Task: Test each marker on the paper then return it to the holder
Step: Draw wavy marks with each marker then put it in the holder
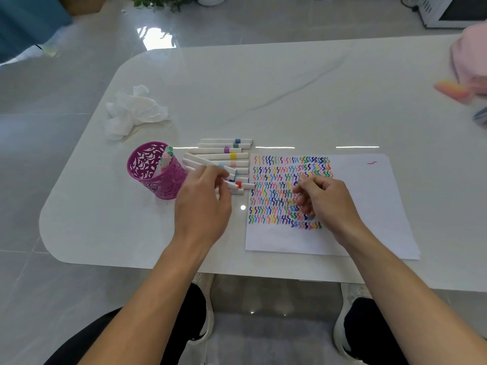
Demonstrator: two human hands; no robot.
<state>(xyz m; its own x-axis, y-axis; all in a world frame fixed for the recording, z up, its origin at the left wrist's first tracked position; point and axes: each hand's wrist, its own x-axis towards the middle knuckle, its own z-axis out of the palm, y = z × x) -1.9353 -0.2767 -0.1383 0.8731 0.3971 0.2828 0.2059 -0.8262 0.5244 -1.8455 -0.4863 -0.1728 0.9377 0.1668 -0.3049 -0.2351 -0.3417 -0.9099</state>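
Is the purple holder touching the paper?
Apart. The head view shows the purple holder left of the paper, with a row of markers lying between them.

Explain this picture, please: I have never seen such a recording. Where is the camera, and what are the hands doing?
No machine here: a person sits at a white table, filmed by one camera worn on the head, looking down. The left hand pinches a blue-banded marker slanted over a row of markers. Beside them stands a purple holder with a few markers inside. The right hand, fingers curled, is over the paper covered in coloured squiggles; whether it holds anything cannot be told. A crumpled tissue lies farther back.
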